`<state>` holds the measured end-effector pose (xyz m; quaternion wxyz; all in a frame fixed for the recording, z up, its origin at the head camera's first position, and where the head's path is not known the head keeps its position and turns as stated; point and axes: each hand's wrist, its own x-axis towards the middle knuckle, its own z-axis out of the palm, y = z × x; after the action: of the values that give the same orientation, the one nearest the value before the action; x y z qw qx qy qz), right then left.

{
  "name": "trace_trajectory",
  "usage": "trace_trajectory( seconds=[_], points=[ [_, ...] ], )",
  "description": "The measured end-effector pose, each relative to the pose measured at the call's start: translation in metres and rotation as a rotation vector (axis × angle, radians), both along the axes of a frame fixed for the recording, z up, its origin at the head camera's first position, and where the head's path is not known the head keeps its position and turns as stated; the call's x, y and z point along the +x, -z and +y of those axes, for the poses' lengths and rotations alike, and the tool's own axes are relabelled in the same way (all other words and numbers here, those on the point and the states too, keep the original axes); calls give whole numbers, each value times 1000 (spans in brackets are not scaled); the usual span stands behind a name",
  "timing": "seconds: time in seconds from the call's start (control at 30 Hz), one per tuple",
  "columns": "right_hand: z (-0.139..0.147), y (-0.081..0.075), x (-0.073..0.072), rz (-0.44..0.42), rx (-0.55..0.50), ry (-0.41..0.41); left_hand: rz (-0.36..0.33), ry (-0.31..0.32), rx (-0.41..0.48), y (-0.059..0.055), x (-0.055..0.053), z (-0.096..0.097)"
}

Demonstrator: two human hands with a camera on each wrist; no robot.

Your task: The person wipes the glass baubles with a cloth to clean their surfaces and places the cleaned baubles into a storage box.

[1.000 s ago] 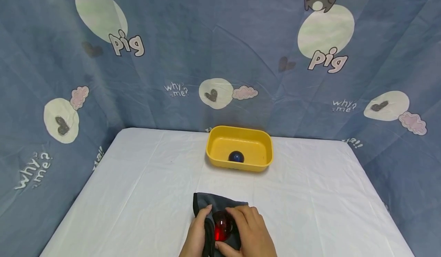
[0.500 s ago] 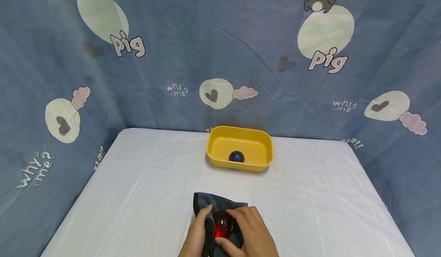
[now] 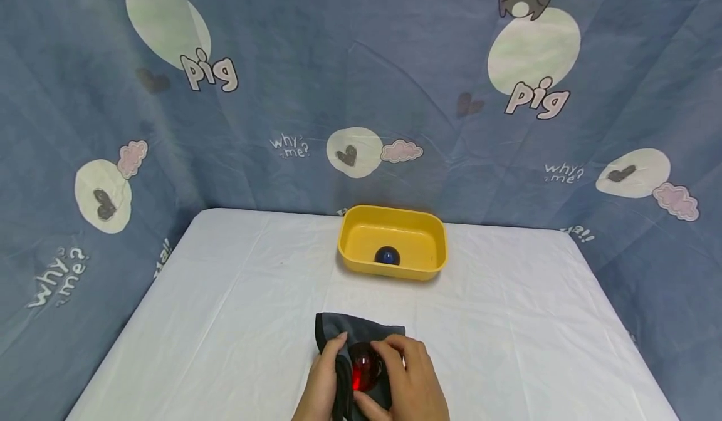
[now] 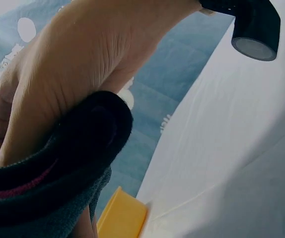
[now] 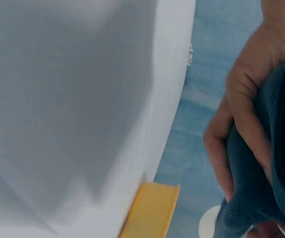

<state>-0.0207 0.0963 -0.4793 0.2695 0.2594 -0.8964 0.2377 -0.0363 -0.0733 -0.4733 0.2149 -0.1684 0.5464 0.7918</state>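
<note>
A shiny, see-through red ball (image 3: 365, 376) lies against a dark grey cloth (image 3: 361, 328) at the front middle of the head view. My right hand (image 3: 414, 380) holds the ball between thumb and fingers from the right side. On the left, my left hand (image 3: 323, 377) grips the folded cloth, its thumb pointing up along the near fold. Its other fingers are hidden behind the cloth. Thick folds of the dark cloth (image 4: 38, 203) cover part of the hand in the left wrist view. In the right wrist view, fingers press against the bunched cloth (image 5: 247, 173).
Beyond the hands, a yellow tray (image 3: 439, 245) stands near the far edge of the white-covered table (image 3: 254, 321). A dark blue ball (image 3: 387, 256) sits inside it at the front. Blue printed fabric (image 3: 395, 95) hangs behind and around the table.
The right hand's fingers and thumb shift slightly around the red ball. The left hand keeps its grip on the cloth almost unmoved. Tray and blue ball stay put.
</note>
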Motion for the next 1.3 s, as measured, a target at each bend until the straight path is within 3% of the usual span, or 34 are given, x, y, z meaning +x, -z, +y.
trace_trajectory(
  seconds=[0.23,0.6,1.0,1.17,1.3],
  points=[
    [-3,-2,2,-33,-10,21,17,4,15,0,0,1],
    [-7,6,3,-136,-114,44,-56,-41,-67,-1,2,0],
    [-9,3,2,-77,-23,47,-24,-98,-30,-2,2,2],
    [-9,4,1,-87,-42,37,-46,-98,-33,-1,3,3],
    [-10,4,0,-93,-96,46,-25,-84,11,0,3,1]
  ],
)
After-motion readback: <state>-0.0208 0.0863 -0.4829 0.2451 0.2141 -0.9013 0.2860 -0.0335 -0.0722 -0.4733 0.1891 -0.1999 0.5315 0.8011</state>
